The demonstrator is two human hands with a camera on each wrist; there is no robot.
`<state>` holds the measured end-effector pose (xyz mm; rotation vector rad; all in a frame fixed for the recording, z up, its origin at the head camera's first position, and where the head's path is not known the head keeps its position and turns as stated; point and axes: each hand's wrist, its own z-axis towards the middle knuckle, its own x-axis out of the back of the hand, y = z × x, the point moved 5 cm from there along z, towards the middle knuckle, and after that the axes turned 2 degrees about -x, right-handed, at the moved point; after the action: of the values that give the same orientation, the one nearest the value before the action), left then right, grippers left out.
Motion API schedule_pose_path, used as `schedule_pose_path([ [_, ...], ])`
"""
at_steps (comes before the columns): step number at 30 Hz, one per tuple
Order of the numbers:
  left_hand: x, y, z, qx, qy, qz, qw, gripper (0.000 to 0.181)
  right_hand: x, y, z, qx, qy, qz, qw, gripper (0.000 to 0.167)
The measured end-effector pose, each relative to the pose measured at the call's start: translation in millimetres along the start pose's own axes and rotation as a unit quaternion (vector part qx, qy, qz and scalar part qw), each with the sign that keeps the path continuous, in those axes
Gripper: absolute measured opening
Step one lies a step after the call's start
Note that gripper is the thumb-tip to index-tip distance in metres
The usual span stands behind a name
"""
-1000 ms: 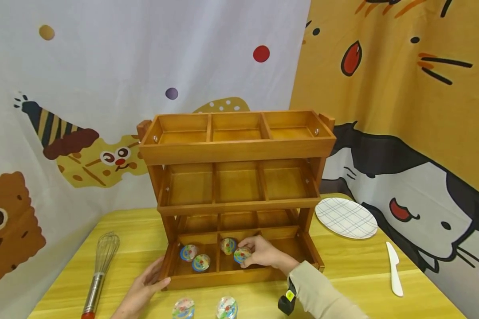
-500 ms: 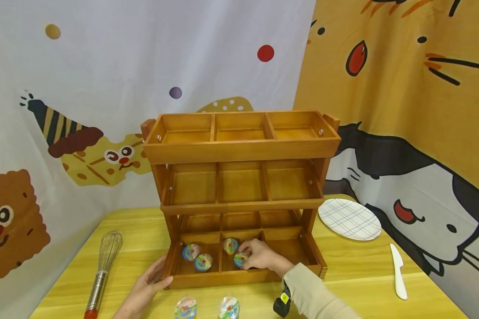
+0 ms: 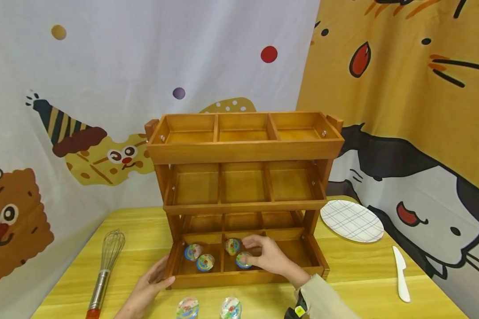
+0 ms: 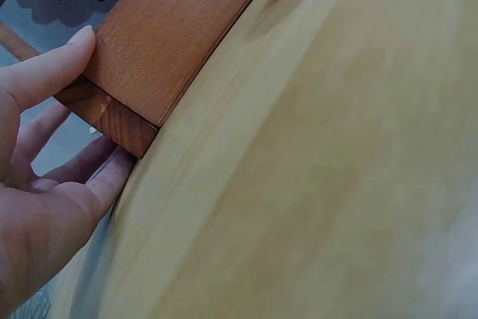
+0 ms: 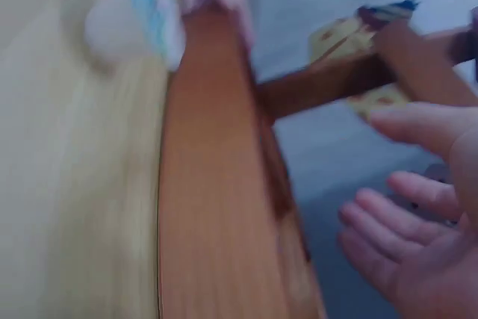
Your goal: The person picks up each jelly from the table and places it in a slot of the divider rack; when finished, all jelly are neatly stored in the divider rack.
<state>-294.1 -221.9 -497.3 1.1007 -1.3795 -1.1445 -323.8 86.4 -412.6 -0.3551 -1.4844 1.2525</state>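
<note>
A three-tier wooden shelf (image 3: 245, 153) stands on the table. In its bottom tier, two small lidded cups (image 3: 205, 262) lie in the left compartment and two more (image 3: 232, 246) in the middle one. My right hand (image 3: 273, 258) hovers over the middle compartment, thumb and fingers apart, its thumb beside the front cup (image 3: 243, 260); in the right wrist view the hand (image 5: 418, 222) holds nothing. My left hand (image 3: 147, 288) grips the bottom tier's left front corner, and the left wrist view shows its thumb on the front board (image 4: 160, 50) and fingers round the side.
Two lidded cups (image 3: 187, 308) (image 3: 230, 308) stand on the table in front of the shelf. A whisk (image 3: 105, 268) lies at the left. To the right are a checked plate (image 3: 352, 220) and a white knife (image 3: 401, 274). A patterned curtain (image 3: 207, 53) hangs behind.
My right hand has let go of the front cup in the middle compartment, its fingers spreading and lifting off. My left hand keeps its grip on the corner. The head view has shifted slightly.
</note>
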Motion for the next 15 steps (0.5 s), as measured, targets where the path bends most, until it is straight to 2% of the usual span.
schedule_pose_path([
  [3, 0.1, -1.5, -0.6, 0.001, -0.006, 0.005, 1.0000, 0.069, -5, -12, -14.2, 0.036, -0.028, 0.056, 0.9974, 0.042],
  [7, -0.5, -1.3, -1.3, -0.001, -0.009, 0.004, 1.0000, 0.069, -28, -14, -36.8, 0.059, -0.089, 0.044, 0.9933, 0.046],
  [10, -0.1, -1.7, -0.6, -0.001, -0.003, -0.001, 1.0000, 0.068, -48, -6, -50.6, 0.043, -0.131, 0.028, 0.9901, 0.052],
  [15, -1.9, 2.1, -1.7, -0.009, -0.007, -0.006, 0.9999, 0.067, -72, 12, -58.7, -0.011, -0.165, 0.093, 0.9819, 0.056],
])
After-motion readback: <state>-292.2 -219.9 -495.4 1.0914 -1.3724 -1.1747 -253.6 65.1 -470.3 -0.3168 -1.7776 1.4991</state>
